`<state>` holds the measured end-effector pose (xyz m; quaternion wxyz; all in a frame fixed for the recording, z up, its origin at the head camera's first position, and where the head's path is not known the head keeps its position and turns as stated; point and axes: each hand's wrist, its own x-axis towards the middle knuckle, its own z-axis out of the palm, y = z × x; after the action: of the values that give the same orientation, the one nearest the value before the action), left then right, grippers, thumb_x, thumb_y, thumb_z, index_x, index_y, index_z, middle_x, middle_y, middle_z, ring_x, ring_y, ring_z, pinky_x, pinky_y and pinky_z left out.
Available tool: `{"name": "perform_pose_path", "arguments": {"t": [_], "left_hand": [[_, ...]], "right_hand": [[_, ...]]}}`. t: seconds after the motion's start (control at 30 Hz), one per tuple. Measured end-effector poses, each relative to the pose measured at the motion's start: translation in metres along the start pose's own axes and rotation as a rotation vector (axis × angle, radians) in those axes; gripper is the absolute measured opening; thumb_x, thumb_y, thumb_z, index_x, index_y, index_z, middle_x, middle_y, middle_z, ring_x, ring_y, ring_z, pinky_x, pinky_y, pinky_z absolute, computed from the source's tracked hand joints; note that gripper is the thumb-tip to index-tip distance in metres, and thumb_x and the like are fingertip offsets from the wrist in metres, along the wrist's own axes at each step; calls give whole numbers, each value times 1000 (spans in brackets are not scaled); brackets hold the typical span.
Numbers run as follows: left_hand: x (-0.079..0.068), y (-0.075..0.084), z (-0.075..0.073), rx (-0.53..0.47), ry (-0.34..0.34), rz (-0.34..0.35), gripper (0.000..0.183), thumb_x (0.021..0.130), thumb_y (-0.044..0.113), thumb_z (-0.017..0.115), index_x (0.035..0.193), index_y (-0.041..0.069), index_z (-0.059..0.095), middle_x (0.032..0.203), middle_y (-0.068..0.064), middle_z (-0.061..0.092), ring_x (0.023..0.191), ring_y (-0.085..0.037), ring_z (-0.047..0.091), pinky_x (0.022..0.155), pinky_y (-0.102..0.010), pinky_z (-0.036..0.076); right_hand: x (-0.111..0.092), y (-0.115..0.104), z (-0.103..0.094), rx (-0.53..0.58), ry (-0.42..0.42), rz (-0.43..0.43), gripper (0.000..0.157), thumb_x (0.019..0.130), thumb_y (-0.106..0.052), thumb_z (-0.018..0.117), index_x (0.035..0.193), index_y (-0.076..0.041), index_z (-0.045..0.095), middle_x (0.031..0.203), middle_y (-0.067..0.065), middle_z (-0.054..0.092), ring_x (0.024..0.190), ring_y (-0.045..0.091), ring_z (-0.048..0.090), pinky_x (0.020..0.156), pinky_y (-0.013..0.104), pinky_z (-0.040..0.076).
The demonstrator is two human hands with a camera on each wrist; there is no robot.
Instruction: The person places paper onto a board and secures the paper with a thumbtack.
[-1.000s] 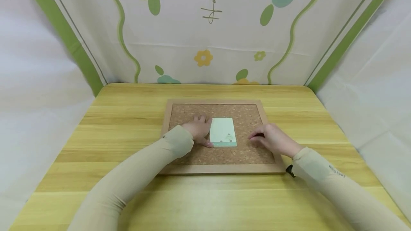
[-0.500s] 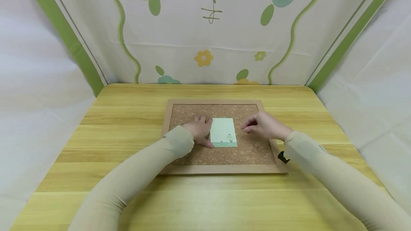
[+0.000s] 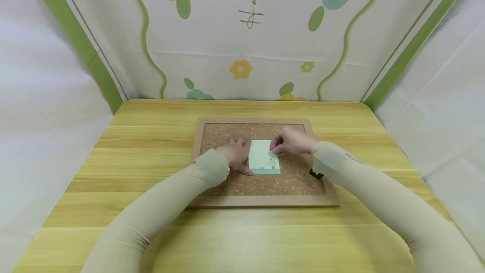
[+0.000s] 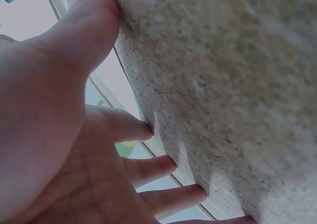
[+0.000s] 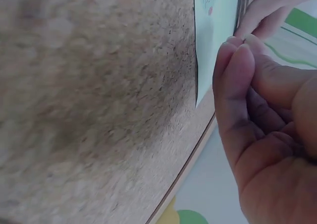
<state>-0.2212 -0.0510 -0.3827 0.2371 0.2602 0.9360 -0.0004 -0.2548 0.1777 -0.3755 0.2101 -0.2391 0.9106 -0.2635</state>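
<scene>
The paper note (image 3: 262, 158) lies near the middle of the cork board (image 3: 295, 184), its green-banded edge toward the person. Half a second ago the right hand (image 3: 292, 140) hung over the cork beside it; now its fingertips have come in over the upper part of the note's right edge. The note and the left hand (image 3: 235, 154) stay where they were, so the work seems to have narrowed to that one spot, with the left side apparently kept steady.

Of the two hands, the left grasps nothing: it rests spread, thumb at the note's lower left corner. The right is pinched together at thumb and fingers (nothing shows between them, though something tiny could be hidden).

The left wrist view adds what the head view covers: separate fingertips set against the cork. The right wrist view shows the pinch up close and a slightly wavy note edge, yet whether skin meets paper I cannot tell. Only the head view gives the whole wooden frame (image 3: 265, 201) on the tabletop (image 3: 246, 239), with the flowered cloth (image 3: 212, 39) behind.
</scene>
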Motion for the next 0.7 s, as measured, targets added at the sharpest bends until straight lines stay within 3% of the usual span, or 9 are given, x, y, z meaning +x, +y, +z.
{"name": "perform_pose_path", "arguments": {"t": [0.27, 0.7], "left_hand": [[-2, 2, -2, 2, -4, -14, 111, 83, 63, 65, 159, 6, 9, 162, -22, 8, 145, -50, 6, 99, -68, 37], [-2, 4, -3, 31, -1, -33, 111, 81, 64, 65, 160, 7, 11, 161, -21, 11, 145, -50, 10, 94, -72, 38]], "right_hand": [[24, -4, 0, -45, -60, 18, 5, 90, -7, 74, 85, -9, 76, 81, -1, 71, 70, 13, 62, 65, 27, 53], [42, -17, -3, -120, -140, 123, 5, 87, -9, 77, 82, -8, 76, 75, 1, 70, 66, 12, 61, 61, 25, 50]]}}
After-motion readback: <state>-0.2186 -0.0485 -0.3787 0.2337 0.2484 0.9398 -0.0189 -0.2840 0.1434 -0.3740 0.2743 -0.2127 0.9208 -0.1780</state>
